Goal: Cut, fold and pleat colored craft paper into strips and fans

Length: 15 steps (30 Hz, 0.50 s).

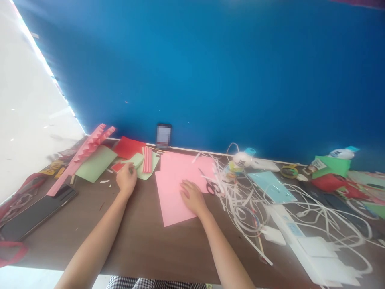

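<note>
- Two pink sheets overlap on the table; which lies on top is hard to tell, and the right hand hides part of them.
- Right of the sheets, the scissors are partly lost among white cables and strips.
- Behind the sheets, the card's face is blurred out.
- Far left of the sheets, a folded pink strip covers one end of the phone.
- Far right of the sheets, green paper is cut off by the view's edge.
- Right fingers: lightly spread, laid flat on the sheets.
- Left hand, left of the sheets: fingers curled at folded green paper; whether they clamp it, I cannot tell.
</note>
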Motion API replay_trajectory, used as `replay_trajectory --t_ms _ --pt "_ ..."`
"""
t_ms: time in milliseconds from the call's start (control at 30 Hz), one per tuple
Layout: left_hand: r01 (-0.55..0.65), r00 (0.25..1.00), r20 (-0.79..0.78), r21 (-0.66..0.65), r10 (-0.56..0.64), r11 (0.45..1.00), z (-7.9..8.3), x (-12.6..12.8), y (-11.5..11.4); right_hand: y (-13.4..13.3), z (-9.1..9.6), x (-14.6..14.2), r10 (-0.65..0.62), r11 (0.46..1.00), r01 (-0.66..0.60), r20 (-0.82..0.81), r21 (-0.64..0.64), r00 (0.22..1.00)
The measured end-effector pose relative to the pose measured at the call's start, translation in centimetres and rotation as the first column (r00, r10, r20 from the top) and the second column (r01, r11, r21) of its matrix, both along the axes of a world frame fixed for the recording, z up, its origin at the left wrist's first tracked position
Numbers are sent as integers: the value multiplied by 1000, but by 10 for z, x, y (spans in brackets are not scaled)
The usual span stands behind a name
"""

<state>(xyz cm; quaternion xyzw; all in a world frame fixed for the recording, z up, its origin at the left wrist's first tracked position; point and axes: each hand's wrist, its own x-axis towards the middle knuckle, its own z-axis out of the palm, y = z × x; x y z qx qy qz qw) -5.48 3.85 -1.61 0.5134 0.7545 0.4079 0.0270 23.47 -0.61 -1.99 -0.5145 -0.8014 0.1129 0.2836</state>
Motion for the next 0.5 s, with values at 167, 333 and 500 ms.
replay_trajectory --t_ms 167,333,500 --pt "-14 1000 23 192 10 981 0 -11 4 0 -1 0 -19 1000 19 2 2 1000" --pt "-143 974 -161 92 156 985 1 -4 1 1 -2 1 -4 1000 4 -3 3 1000" --pt "-195 963 -195 -42 183 980 2 -7 1 1 -3 1 -5 1000 5 0 5 1000"
